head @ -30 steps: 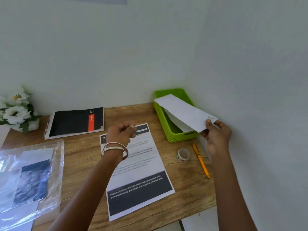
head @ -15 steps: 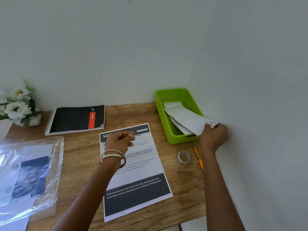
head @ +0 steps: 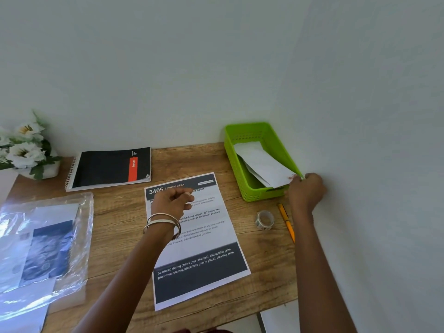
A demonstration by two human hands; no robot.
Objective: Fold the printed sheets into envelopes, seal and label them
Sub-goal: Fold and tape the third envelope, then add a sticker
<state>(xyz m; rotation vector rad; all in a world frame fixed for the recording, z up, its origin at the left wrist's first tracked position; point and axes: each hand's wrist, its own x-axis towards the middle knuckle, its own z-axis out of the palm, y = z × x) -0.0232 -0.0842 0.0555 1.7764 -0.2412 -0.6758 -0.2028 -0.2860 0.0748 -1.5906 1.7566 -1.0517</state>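
A white envelope (head: 263, 163) lies slanted inside the green basket (head: 254, 195) at the back right of the desk. My right hand (head: 306, 189) pinches the envelope's near corner at the basket's front rim. A printed sheet (head: 197, 239) headed "3405 Dining Area" lies flat in the middle of the wooden desk. My left hand (head: 174, 201), with bangles on the wrist, hovers over the sheet's top, its fingers curled with thumb and forefinger together; nothing shows between them. A small roll of stickers (head: 264, 220) and an orange pen (head: 286, 222) lie in front of the basket.
A black spiral notebook (head: 110, 168) lies at the back of the desk. A clear plastic sleeve with more printed sheets (head: 43, 241) covers the left side. White flowers in a pot (head: 26, 150) stand at the back left. A wall runs close along the right.
My right hand has lowered the envelope from above the basket down into it. My left hand has sunk toward the top of the printed sheet.
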